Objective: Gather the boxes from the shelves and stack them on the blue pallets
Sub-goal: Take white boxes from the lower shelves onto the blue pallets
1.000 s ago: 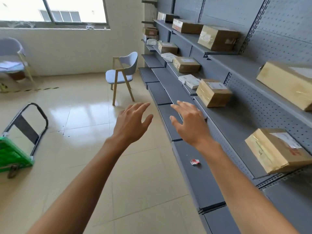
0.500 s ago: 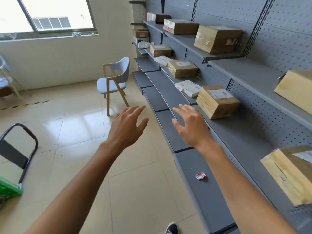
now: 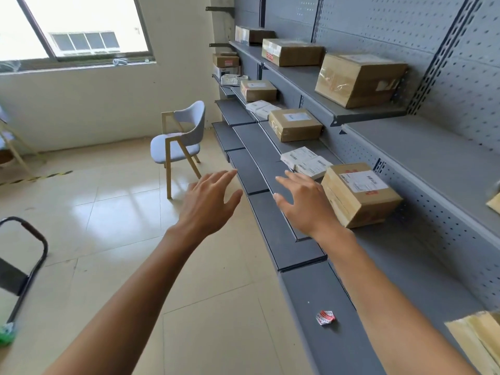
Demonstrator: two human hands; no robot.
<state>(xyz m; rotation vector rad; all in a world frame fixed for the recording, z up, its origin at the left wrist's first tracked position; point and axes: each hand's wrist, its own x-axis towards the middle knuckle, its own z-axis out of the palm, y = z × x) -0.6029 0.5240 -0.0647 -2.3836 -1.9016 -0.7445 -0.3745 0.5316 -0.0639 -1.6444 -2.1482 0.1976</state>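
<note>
The brown taped cardboard box with a white label (image 3: pixel 359 194) sits on the grey metal shelf (image 3: pixel 422 255), just right of the right hand (image 3: pixel 304 204), its long axis running away along the shelf. The left hand (image 3: pixel 209 203) hovers farther left. Both hands are spread and empty. No blue pallets in view.

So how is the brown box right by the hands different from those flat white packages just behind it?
The brown box is tall and bulky; the white packages are thin and flat. The brown box is tan cardboard wrapped in clear tape with one label on top, while the white packages are pale with print across their faces. The brown box sits nearest the right hand; the white packages lie farther along. Both rest on the same grey shelf.
</note>
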